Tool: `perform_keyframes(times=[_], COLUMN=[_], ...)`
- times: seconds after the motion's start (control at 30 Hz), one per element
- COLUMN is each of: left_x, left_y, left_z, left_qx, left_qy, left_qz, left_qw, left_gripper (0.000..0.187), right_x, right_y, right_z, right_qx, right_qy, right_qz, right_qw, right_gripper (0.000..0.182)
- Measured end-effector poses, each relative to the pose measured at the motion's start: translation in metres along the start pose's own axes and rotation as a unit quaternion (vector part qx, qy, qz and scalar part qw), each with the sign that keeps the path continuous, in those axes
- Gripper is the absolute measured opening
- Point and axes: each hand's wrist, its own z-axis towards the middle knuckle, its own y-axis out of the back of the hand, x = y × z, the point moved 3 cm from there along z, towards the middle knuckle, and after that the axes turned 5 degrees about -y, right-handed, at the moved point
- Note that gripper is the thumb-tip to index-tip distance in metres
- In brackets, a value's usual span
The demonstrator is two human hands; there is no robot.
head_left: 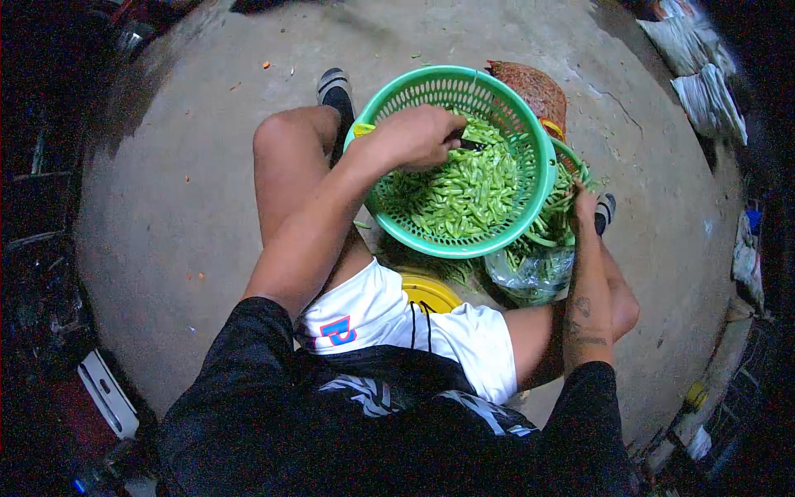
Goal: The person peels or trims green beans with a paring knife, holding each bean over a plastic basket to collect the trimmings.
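Observation:
My left hand (418, 137) is closed above the large green colander (542, 178), holding a thin dark tool that looks like a knife (472, 145); its grip is mostly hidden. Below it, cut pieces of green bean (464, 199) fill much of the colander. On the right, my right hand (585, 204) has its fingers closed around long green beans (565, 187) at a smaller green basket (566, 151), partly covered by the colander. A clear plastic bag (534, 277) with more beans sits under that basket.
Behind the colander stands a reddish mesh sack (532, 89). A yellow round lid or stool (431, 291) shows between my legs. Pale sacks (708, 95) lie at the far right, and a white box-like object (108, 393) is at the lower left. Small scraps dot the concrete floor (182, 232).

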Motion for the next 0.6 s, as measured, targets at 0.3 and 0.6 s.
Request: perform_keyframes(times=[0.3,0.6], left_x=[0.001,-0.001], left_y=[-0.004,0.000], left_z=[-0.001,0.000], left_qx=[0.022,-0.019], left_qy=[0.021,-0.010], left_qz=[-0.046,-0.035], left_qw=[0.998,0.999], left_gripper=[0.021,0.035], right_x=[0.008,0.000], right_y=[0.011,0.012], right_z=[0.013,0.021], right_qx=[-0.047,0.052], right_qy=[0.114,-0.017], right_qz=[0.027,0.130], right_qw=[0.992,0.990], right_gripper=[0.047,0.033])
